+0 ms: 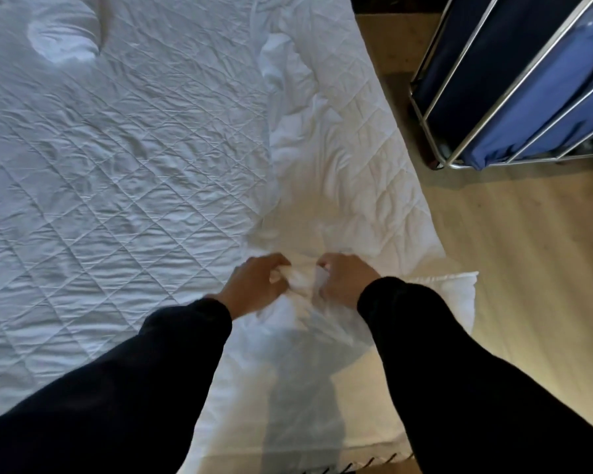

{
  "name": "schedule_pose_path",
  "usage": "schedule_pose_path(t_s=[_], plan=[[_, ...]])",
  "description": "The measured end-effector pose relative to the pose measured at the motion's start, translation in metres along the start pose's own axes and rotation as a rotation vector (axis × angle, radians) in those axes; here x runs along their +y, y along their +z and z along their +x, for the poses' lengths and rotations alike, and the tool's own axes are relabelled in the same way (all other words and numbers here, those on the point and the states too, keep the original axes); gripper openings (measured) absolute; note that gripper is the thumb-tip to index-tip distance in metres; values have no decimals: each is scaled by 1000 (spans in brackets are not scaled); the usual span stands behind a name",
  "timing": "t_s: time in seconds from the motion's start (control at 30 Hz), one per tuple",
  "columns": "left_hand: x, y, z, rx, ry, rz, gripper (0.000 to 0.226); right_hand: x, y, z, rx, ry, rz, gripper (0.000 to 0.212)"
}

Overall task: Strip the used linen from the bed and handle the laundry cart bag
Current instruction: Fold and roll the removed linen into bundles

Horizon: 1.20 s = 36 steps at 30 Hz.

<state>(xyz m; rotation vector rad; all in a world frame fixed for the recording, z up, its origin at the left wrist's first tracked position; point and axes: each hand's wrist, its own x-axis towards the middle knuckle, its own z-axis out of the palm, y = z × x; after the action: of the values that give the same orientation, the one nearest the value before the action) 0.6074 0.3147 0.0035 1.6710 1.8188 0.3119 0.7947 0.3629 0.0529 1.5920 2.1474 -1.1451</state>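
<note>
Wide bed with white diamond-quilted mattress cover [117, 172] fills the left and centre, creased all over; its right edge runs diagonally from top centre down to lower right. Pale wood-look plank floor [534, 275] lies right of the bed. Dark band [377, 3] at top just past the bed's far corner, wall or skirting, can't tell. Warm yellowish light on floor and bed's right side, left side cooler, bluish. Floor is shadowed toward top right

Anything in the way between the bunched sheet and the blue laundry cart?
Nothing visible. Left hand and right hand grip the bunched white sheet; only bare wooden floor separates it from the blue-bagged metal laundry cart.
</note>
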Motion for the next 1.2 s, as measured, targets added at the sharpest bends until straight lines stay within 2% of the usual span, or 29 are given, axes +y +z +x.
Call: schedule_pose_path(t_s=[0.07,0.17,0.23,0.3,0.37,0.47,0.53,0.6,0.67,0.83,0.93,1.0,1.07,1.2], plan=[[5,-21,30,79,11,-53,30,-13,-27,5,239,-18,-145,37],[13,-52,82,221,-1,-140,19,-24,-46,18,745,-128,-330,38],[17,-72,118,412,-78,-188,19,-25,-43,28,911,-260,-330,37],[20,-82,140,530,-128,-145,27,-19,-27,41,855,-329,-387,39],[21,-74,144,518,-14,-60,27,-6,-1,54,714,-334,-452,46],[10,-36,127,372,240,43,29,23,33,74,436,-245,-564,85],[-7,-10,117,349,376,224,36,40,43,84,322,-229,-596,111],[-21,10,108,314,443,461,54,55,44,90,207,-224,-620,120],[-31,26,98,228,479,623,71,60,38,96,185,-199,-654,123],[-44,60,73,102,454,690,114,60,37,107,256,-163,-662,132],[-53,68,76,-24,287,780,141,64,67,99,413,-237,-682,116],[-55,71,88,-58,191,785,144,71,81,98,416,-284,-712,118],[-52,72,99,-109,150,756,128,76,80,107,388,-253,-681,124],[-39,57,108,-226,111,657,94,64,67,121,374,-167,-623,65]])
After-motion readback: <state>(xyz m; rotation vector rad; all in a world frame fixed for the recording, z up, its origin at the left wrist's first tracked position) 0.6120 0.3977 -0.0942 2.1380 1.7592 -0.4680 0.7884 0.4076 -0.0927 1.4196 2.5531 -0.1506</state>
